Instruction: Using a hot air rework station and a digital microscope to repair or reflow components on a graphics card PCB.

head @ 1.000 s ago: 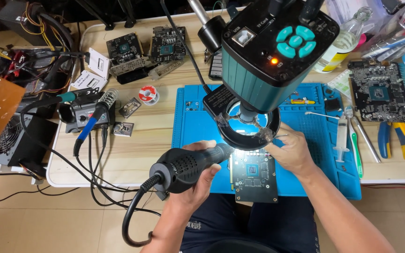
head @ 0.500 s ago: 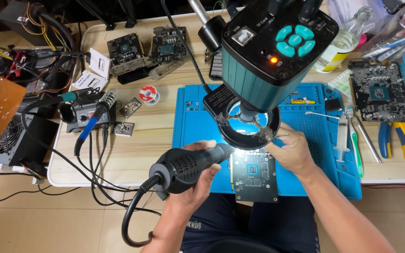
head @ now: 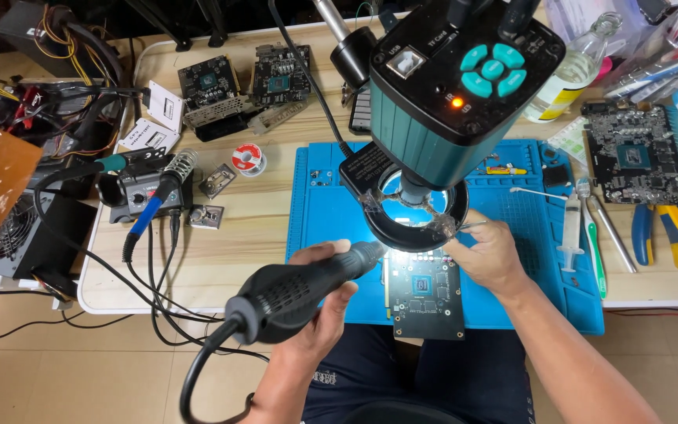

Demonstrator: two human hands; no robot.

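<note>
- Left hand [head: 319, 302] wraps tight around black hot-air tool [head: 296, 290], nozzle aimed toward two o'clock.
- Right hand [head: 490, 255] pinches thin tweezers [head: 471, 227] beside the ring light [head: 413, 224].
- Circuit board [head: 425, 294] lies on blue mat [head: 319, 235], at six o'clock below the light.

A circuit board [head: 427, 294] lies on a mat [head: 319, 204] on the surface [head: 253, 235], beneath the microscope [head: 453, 86]. Left of the mat sits a solder spool [head: 247, 159]; right, pliers [head: 668, 232].
</note>
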